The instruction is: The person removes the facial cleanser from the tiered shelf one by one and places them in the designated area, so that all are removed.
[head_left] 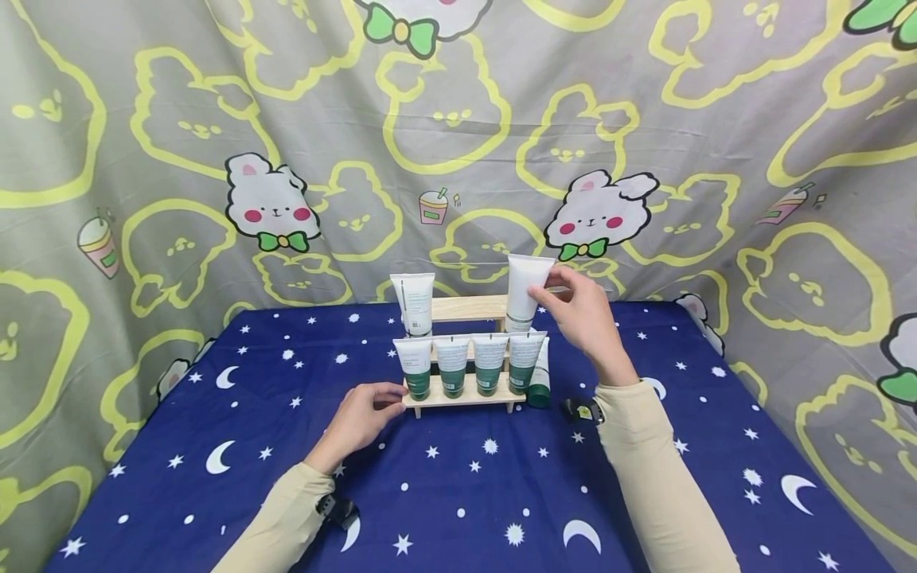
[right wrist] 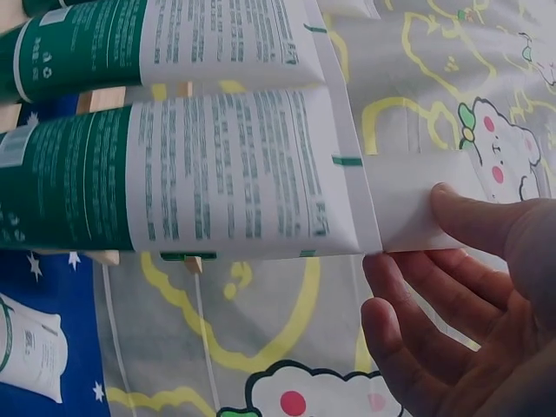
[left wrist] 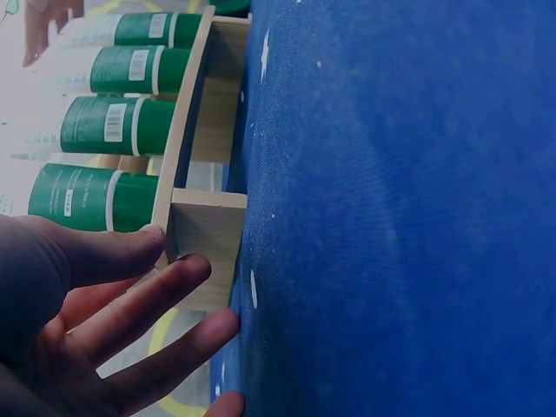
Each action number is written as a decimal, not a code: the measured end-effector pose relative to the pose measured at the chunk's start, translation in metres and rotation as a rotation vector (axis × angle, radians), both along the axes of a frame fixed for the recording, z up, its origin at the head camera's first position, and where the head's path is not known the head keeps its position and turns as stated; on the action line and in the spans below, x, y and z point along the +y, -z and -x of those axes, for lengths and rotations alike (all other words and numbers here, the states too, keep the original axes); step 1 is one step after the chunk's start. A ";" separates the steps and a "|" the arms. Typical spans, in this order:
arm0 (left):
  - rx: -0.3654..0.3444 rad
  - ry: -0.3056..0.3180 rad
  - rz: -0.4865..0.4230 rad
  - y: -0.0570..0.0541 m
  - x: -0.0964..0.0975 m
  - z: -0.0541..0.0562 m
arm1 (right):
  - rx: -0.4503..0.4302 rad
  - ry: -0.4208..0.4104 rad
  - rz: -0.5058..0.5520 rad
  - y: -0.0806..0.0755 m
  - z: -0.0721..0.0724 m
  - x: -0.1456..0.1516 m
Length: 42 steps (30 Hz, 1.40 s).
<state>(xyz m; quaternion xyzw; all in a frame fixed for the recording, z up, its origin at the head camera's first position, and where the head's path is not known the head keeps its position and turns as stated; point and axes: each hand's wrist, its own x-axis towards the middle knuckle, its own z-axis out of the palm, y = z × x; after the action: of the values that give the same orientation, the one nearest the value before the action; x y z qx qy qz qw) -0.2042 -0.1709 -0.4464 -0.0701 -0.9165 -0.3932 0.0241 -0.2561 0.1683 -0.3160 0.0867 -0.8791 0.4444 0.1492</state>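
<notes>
A small two-tier wooden rack (head_left: pixel 469 307) stands on the table, its lower shelf holding a row of green-and-white squeeze tubes (head_left: pixel 489 362). At the rack's left end, my left hand (head_left: pixel 363 418) holds the shelf edge lightly between thumb and fingers; in the left wrist view the thumb tip meets the shelf's corner. My right hand (head_left: pixel 583 312) pinches the upper part of a white squeeze tube (head_left: pixel 528 288), upright over the upper tier's right end. Front tubes hide its lower end. White tubes (head_left: pixel 417 306) stand at the upper tier's left, one partly behind another.
Another tube with a green cap (head_left: pixel 539 396) is on the cloth just right of the rack, partly hidden. A dark blue cloth (head_left: pixel 458 493) with stars and moons covers the table. Behind hangs a grey patterned curtain (head_left: pixel 458 239).
</notes>
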 end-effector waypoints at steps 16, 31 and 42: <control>-0.002 -0.004 -0.010 0.000 0.000 -0.001 | 0.013 0.089 -0.006 0.014 -0.003 0.032; -0.016 -0.011 -0.014 0.001 0.001 0.000 | -0.082 0.139 0.002 0.042 -0.003 0.059; -0.018 -0.013 -0.012 0.001 0.000 0.000 | -0.157 0.161 -0.039 0.068 0.001 0.071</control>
<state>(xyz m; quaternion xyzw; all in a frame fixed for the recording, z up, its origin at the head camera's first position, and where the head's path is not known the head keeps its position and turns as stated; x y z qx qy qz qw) -0.2043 -0.1706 -0.4471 -0.0605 -0.9147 -0.3992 0.0186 -0.2569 0.2394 -0.3836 -0.0164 -0.9006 0.4193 0.1132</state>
